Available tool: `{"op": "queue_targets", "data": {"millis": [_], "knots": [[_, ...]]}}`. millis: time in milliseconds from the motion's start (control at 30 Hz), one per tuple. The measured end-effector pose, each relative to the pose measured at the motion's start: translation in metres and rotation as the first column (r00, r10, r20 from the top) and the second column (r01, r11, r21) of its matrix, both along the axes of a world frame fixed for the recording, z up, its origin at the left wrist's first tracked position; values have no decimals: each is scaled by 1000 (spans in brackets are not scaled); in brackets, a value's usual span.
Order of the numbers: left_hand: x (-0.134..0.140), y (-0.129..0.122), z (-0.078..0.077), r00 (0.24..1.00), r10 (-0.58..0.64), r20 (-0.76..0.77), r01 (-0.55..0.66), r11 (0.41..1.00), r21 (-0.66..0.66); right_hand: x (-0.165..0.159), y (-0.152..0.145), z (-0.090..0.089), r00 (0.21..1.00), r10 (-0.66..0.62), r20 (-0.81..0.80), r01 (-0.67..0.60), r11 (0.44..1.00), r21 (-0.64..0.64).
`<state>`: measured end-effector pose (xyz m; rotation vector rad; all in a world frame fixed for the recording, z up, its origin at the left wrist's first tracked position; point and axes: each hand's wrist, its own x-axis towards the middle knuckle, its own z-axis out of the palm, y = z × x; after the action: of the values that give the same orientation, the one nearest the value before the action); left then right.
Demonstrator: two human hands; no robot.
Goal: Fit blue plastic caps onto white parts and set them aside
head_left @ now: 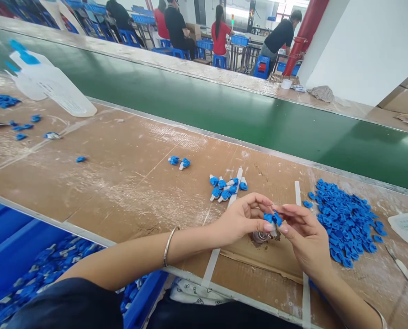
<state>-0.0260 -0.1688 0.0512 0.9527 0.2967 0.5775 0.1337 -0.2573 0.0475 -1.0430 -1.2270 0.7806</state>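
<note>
Blue-and-white piece (pixel 274 221) is up between the two hands, above the table (pixel 121 183). The left hand (pixel 243 218) pinches it with thumb and fingers. The right hand (pixel 304 240) pinches it from the other side. To do this well, both thumbs should press softly and evenly, so the little blue part does not bend or slip. Holding it by the edges helps the eyes see how the blue and white bits meet. A small, round, clear thing (pixel 260 236) is just under the left thumb, so it is good not to bump it. A heap of blue bits (pixel 344 224) lies near the right hand. Some blue-and-white pieces (pixel 224 188) lie together just past the left hand.
</note>
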Motion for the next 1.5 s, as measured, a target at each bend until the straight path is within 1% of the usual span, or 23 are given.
{"op": "queue_targets", "data": {"millis": [100, 233, 400, 500, 533, 567, 600, 633, 667, 700, 733, 767, 833, 900, 933, 1000, 1067, 1133, 1167, 1233, 1367, 1433, 1500], "knots": [[0, -1, 0, 1000, 22, 2, -22, 1000, -9, 0, 1, -3, 973, -45, 226, 17, 992, 121], [-2, -1, -2, 998, 63, -11, -63, 997, -44, -1, -1, -10, 874, -146, 464, -3, 952, 306], [-6, 3, 1, 993, 105, -62, -104, 994, 13, -8, -5, -4, 746, -183, 640, -76, 932, 354], [-11, 14, 12, 990, 107, -93, -85, 972, 219, 5, 2, 6, 696, -126, 707, -117, 951, 285], [-14, 20, 17, 980, 157, -125, -102, 925, 365, 15, 6, 8, 666, -154, 730, -77, 959, 273], [-18, 29, 22, 953, 253, -166, -126, 830, 543, 28, 10, 9, 614, -209, 761, -6, 963, 269], [-22, 40, 27, 896, 397, -202, -135, 675, 726, 41, 14, 8, 535, -279, 797, 90, 957, 274], [-27, 52, 30, 798, 562, -217, -98, 477, 873, 56, 18, 6, 428, -322, 844, 175, 946, 272], [-33, 65, 32, 668, 713, -213, 2, 284, 959, 69, 21, 2, 310, -317, 896, 231, 940, 252], [-40, 78, 33, 523, 826, -211, 156, 150, 976, 81, 23, -2, 221, -272, 936, 262, 942, 212], [-46, 90, 32, 383, 895, -228, 326, 100, 940, 91, 26, -7, 176, -230, 957, 276, 945, 176], [-52, 101, 30, 251, 933, -257, 471, 114, 875, 98, 27, -11, 156, -190, 969, 285, 948, 140], [-62, 118, 24, 49, 941, -335, 645, 227, 730, 104, 29, -18, 179, -157, 971, 294, 951, 99], [-67, 125, 19, -50, 932, -358, 690, 291, 662, 104, 30, -21, 215, -155, 964, 318, 945, 81], [-66, 126, 17, -54, 942, -332, 685, 277, 674, 102, 31, -22, 241, -161, 957, 331, 940, 75], [-59, 121, 14, 66, 963, -263, 632, 164, 757, 99, 32, -22, 311, -175, 934, 354, 933, 57], [-47, 112, 11, 320, 919, -229, 503, 39, 863, 96, 33, -22, 390, -185, 902, 373, 928, 29], [-34, 101, 5, 566, 788, -241, 386, 6, 923, 94, 35, -24, 461, -184, 868, 380, 925, -5], [-27, 96, 1, 634, 727, -263, 372, 12, 928, 93, 35, -25, 488, -182, 854, 380, 925, -20], [-16, 87, -6, 671, 664, -329, 430, 13, 903, 93, 37, -27, 515, -179, 839, 378, 925, -35], [-6, 80, -12, 647, 661, -380, 539, -43, 841, 97, 38, -26, 492, -197, 848, 357, 934, 10], [-6, 78, -9, 682, 646, -344, 503, -72, 861, 99, 36, -24, 474, -178, 862, 294, 955, 36], [-9, 73, -3, 746, 590, -309, 402, -29, 915, 100, 35, -23, 450, -131, 883, 191, 980, 48]]}}
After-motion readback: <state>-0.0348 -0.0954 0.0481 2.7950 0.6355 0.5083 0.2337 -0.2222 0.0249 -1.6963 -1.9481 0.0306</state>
